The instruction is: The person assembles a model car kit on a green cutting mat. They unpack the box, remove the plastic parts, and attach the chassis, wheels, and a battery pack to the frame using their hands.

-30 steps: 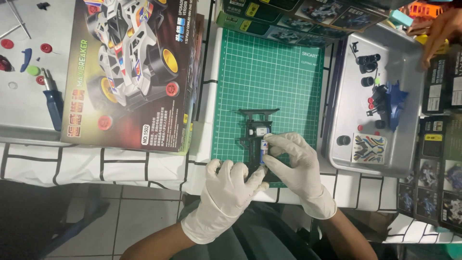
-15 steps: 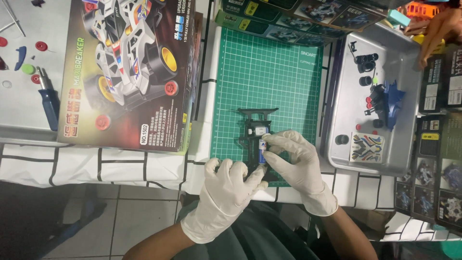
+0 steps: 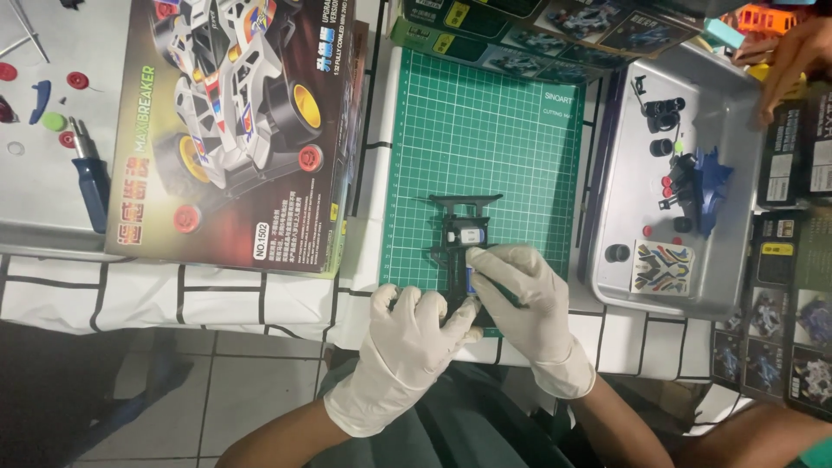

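Resting on the near edge of a green cutting mat [image 3: 485,139], a black toy car chassis [image 3: 461,236] lies lengthwise, its far end with a wide bumper pointing away and its near end caught between two white-gloved hands. In the head view, the left hand [image 3: 414,334] comes up from the near left, fingers curled, with thumb and fingertips pressed against the chassis's near left side. The right hand [image 3: 527,299] comes in from the near right, its fingers bent over the top of the chassis and pinching it near the middle, so the two gloves touch each other around the part. To the left of the mat lies a large kit box [image 3: 234,130] printed with a white racing car, and farther left a blue-handled tool [image 3: 89,178] sits on a grey surface among small coloured pieces. To the right of the mat stands a metal tray [image 3: 737,208] holding a blue car body [image 3: 704,180], small black wheels [image 3: 664,110] and a sticker sheet [image 3: 660,267]. Another person's hand [image 3: 793,54] reaches in at the far right corner.
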